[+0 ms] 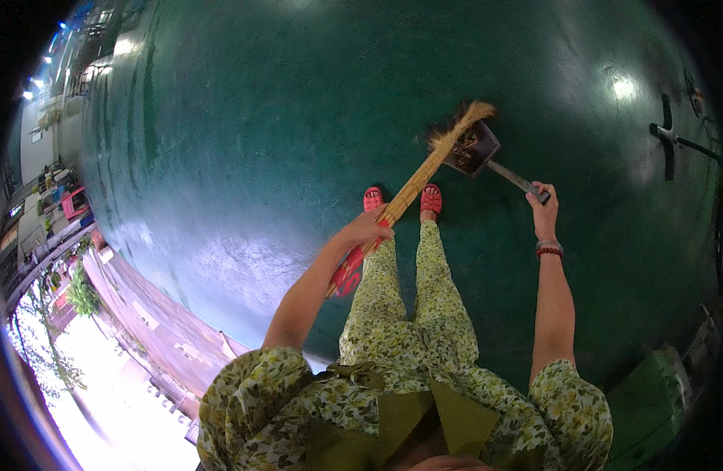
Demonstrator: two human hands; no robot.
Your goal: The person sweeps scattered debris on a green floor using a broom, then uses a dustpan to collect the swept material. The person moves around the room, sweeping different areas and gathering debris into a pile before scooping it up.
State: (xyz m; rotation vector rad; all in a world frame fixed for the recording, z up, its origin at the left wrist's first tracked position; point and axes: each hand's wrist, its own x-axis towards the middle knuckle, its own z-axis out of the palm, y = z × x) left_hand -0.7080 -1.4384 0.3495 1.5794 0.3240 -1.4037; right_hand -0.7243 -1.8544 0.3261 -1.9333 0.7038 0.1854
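Observation:
My left hand (pixel 367 226) is closed round the handle of a straw broom (pixel 418 179), just above the red wrapping near its upper end. The broom slants away to the right, its bristles spread over a dark dustpan (pixel 481 151). Gripped in my right hand (pixel 544 206) is the grey end of the dustpan's long handle. Brown debris (pixel 465 146) lies in the pan, and dark bits show round its left edge. The broom head hides part of the pan and debris.
Dark green, shiny floor (pixel 259 118) stretches around me. My feet in red sandals (pixel 430 198) stand just short of the dustpan. A black stand base (pixel 668 137) rests at the far right. A green box-like object (pixel 648 400) is at lower right, a pink stool (pixel 76 202) far left.

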